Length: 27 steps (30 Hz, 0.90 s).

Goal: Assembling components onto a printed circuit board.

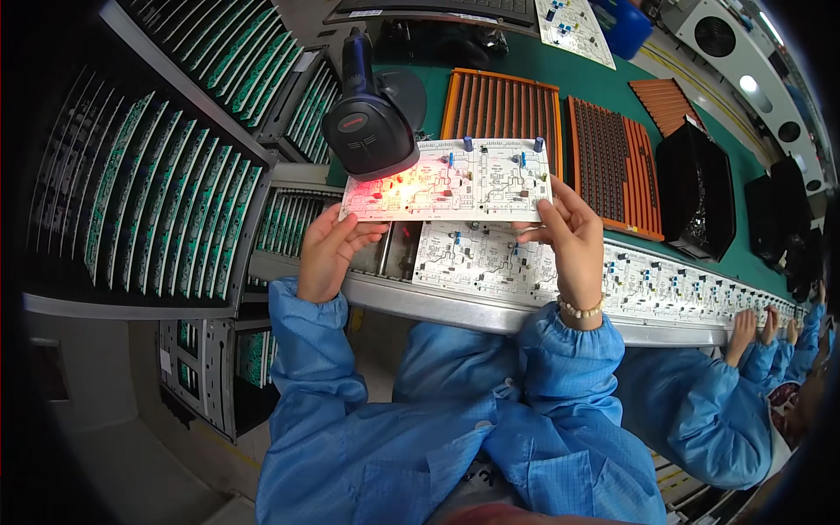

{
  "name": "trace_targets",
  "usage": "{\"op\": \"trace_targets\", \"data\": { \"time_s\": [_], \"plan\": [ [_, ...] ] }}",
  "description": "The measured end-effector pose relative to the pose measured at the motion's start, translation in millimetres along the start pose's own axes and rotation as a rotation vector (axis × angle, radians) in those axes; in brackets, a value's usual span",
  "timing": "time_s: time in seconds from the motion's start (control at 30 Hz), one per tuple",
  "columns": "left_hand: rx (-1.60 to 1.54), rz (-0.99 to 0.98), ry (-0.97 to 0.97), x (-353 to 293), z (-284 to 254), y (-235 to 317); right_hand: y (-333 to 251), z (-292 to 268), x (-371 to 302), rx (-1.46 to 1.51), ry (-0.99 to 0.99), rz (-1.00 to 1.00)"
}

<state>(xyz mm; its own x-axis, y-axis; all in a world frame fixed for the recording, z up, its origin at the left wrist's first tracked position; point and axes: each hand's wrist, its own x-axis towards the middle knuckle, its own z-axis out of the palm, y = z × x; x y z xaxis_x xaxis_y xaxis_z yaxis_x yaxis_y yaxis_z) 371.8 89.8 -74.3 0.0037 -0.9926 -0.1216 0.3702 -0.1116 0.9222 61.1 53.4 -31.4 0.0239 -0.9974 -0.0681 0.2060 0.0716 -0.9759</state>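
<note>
Between my two hands a white circuit board (455, 188), dotted with small components, is held level above the rail. My left hand (331, 245) pinches its near left corner, and my right hand (569, 232) grips its right edge with thumb and fingers. A black barcode scanner (367, 131) on a stand points down at the board's left part, covering its far left corner. Red and yellow light from it falls on the board. Below the held board, another white circuit board (481, 267) lies on the rail, partly hidden by my right hand.
Racks of upright green boards (157, 192) stand at the left. Orange-brown slotted trays (503, 105) and a black bin (700, 192) sit on the green table beyond. A row of white boards (682, 289) runs right along the metal rail (455, 313), where co-workers' hands (744, 331) are busy.
</note>
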Motion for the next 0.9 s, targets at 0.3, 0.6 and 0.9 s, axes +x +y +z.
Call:
{"op": "trace_targets", "data": {
  "time_s": [0.3, 0.6, 0.9],
  "plan": [
    [-0.044, -0.02, -0.031, 5, 1, -1, -12, 0, -6, -0.021, 0.02, -0.055],
    [0.033, 0.081, 0.197, -16, -56, 6, 17, 42, -25, -0.274, -0.149, 0.053],
    [0.861, 0.329, 0.589, -16, -175, -6, 69, 102, -40, -0.496, -0.47, 0.042]
  ]
}}
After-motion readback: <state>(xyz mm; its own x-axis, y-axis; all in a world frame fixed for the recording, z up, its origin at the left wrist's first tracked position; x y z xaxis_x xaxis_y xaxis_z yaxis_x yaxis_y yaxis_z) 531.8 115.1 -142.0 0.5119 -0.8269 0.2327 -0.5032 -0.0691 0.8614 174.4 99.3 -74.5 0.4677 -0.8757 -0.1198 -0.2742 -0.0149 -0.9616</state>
